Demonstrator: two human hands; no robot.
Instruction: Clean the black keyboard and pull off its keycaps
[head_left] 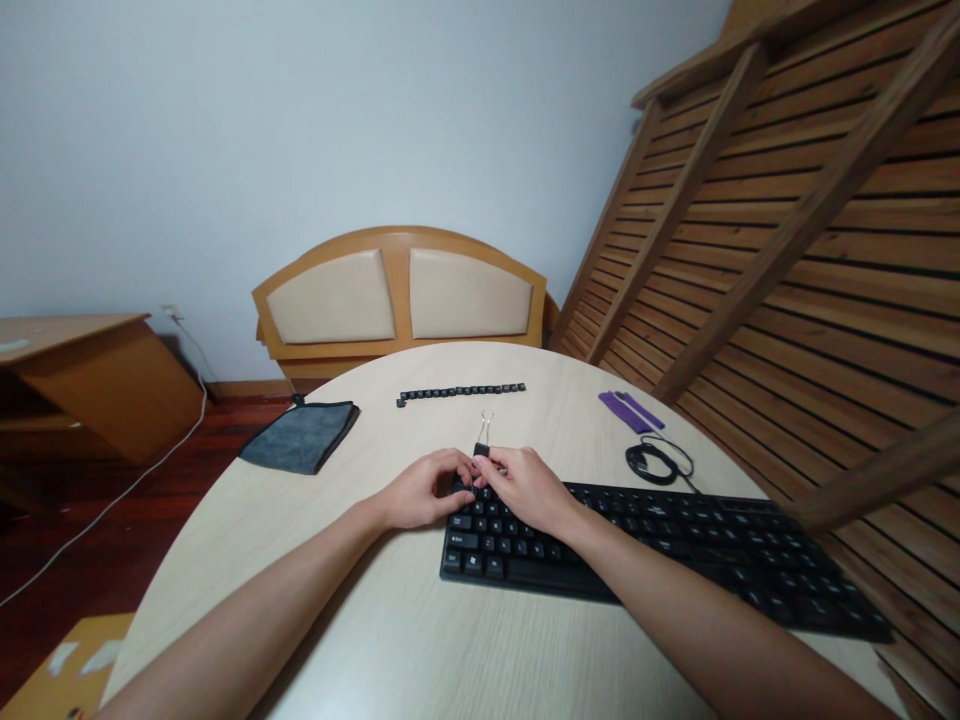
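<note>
A black keyboard (pixel 540 550) lies slanted across the near right of the table. At its upper left corner, my right hand (pixel 526 485) pinches a keycap puller (pixel 481 450) with a black body, its wire loops pointing up and away. My left hand (pixel 421 488) is curled beside it, thumb on the leftmost keys and fingertips close against the puller. What those fingertips grip, if anything, is hidden. Farther back, several loose black keycaps (pixel 465 390) stand in a row, with one keycap (pixel 400 403) just in front of the row's left end.
A grey cloth pouch (pixel 300 440) lies at the table's left edge. Toward the right are purple strips (pixel 630 411) and the coiled black cable (pixel 651 464). Beyond the round table (pixel 360 620) stand a headboard (pixel 401 290) and a leaning slatted wood frame (pixel 795 250).
</note>
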